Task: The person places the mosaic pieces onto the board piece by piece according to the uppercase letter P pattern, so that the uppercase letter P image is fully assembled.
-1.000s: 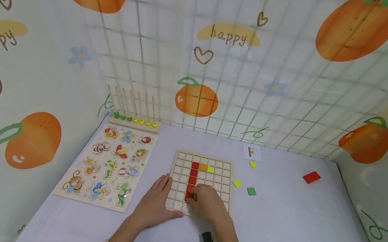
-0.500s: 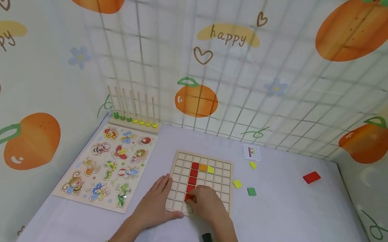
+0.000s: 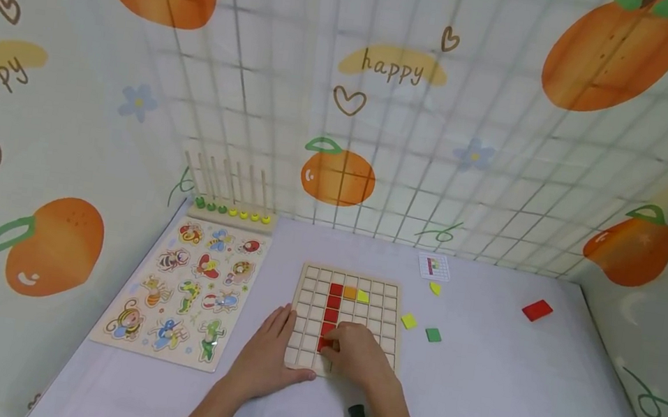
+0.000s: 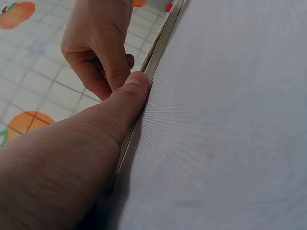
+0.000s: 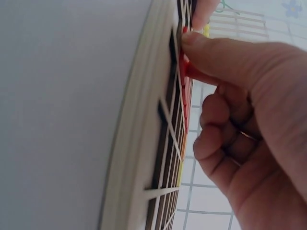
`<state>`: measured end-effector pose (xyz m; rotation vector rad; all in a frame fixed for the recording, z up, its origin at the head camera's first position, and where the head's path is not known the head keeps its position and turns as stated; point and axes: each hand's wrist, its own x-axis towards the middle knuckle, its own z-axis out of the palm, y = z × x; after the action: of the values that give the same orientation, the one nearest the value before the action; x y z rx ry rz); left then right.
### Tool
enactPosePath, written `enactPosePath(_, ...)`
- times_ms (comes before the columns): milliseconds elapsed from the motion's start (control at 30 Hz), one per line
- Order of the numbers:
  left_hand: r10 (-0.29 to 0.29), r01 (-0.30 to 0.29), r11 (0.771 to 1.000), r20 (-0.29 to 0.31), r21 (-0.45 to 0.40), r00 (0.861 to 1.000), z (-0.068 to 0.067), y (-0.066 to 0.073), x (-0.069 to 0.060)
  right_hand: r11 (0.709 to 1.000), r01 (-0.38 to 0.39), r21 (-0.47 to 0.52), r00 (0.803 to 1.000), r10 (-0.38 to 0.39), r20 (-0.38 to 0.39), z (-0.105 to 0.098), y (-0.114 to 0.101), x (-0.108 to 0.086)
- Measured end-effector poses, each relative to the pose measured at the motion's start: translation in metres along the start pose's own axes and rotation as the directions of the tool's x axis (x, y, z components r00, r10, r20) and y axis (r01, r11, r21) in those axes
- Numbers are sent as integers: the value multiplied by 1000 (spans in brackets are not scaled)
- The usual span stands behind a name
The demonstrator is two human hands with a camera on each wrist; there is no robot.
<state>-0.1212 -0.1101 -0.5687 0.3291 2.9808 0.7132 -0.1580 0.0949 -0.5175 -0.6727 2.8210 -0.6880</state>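
Observation:
A wooden grid board [image 3: 378, 327] lies on the white table. In it a column of red tiles [image 3: 333, 302] runs towards the person, with an orange tile [image 3: 349, 293] and a yellow tile [image 3: 363, 297] beside its far end. My left hand [image 3: 264, 354] rests along the board's left edge, fingers straight, its thumb at the near edge. Over the column's near end, my right hand [image 3: 360, 356] pinches a red tile [image 5: 184, 64] between thumb and index finger, down at the grid. Its fingers partly hide that tile in the head view.
Right of the board lie a loose yellow square [image 3: 408, 322], a green square [image 3: 433, 335], a yellow rounded piece [image 3: 434, 289], a pattern card [image 3: 433, 267] and a red piece [image 3: 537, 310]. An insect puzzle board [image 3: 184, 291] and a peg rack with beads [image 3: 232, 214] stand left.
Both hands keep nearly the same place, the right one still at the near end of the red column. The head view has tilted up slightly, so everything sits a little lower.

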Motion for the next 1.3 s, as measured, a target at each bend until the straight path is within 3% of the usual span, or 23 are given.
enactPosePath(600, -6, 6, 1000, -10, 3, 1000, 1, 0, 4, 999, 42, -10, 999, -42, -34, 1, 4, 4)
enactPosePath(1133, -28, 28, 1000, 0, 10, 1000, 2, 0, 4, 999, 48, 8, 999, -48, -13, 0, 9, 7)
enactPosePath(1300, -11, 11, 1000, -22, 6, 1000, 3, 0, 6, 999, -2, 54, 999, 5, -50, -10, 21, 1)
